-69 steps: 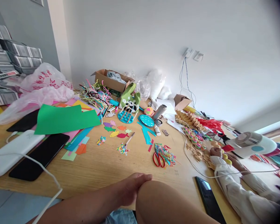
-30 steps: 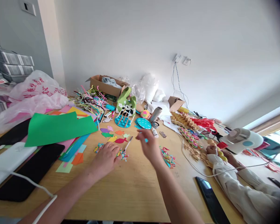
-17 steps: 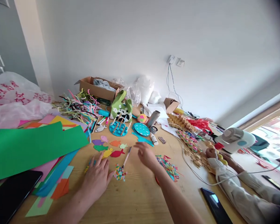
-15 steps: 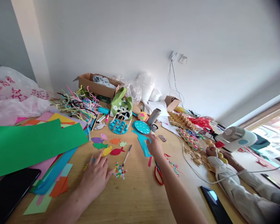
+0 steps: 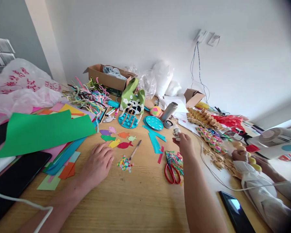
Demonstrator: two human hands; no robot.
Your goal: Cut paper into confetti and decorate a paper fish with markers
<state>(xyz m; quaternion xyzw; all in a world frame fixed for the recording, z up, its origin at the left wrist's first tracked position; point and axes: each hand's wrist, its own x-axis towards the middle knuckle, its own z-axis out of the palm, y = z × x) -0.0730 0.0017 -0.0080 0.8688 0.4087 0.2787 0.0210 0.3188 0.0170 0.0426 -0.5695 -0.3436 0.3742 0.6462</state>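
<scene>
My left hand (image 5: pixel 100 163) lies flat on the wooden table, fingers stretched out and holding nothing. Just beyond its fingertips are several coloured paper fish, among them a yellow fish (image 5: pixel 114 143) and a red fish (image 5: pixel 125 145). A pen (image 5: pixel 135 149) and a heap of paper dots (image 5: pixel 125 163) are to its right. My right hand (image 5: pixel 184 142) reaches forward with its fingers closed around a small whitish bottle (image 5: pixel 176 130); its lower part is hidden. Nearby are a roll of tape (image 5: pixel 168 124), blue paper strips (image 5: pixel 155 139) and red-handled scissors (image 5: pixel 172 174) beside paper scraps.
Green paper sheets (image 5: pixel 50 129) cover the left side. At the back stand a panda bag (image 5: pixel 132 100), a cardboard box (image 5: pixel 106 77) and a metal flask (image 5: pixel 169 111). On the right are a phone (image 5: pixel 236 210), a white cable (image 5: pixel 214 176) and another person's hands (image 5: pixel 240 155).
My right hand has moved right, from near the blue disc to the small bottle, and closed on it. My left hand has slid slightly back from the fish. The view has shifted.
</scene>
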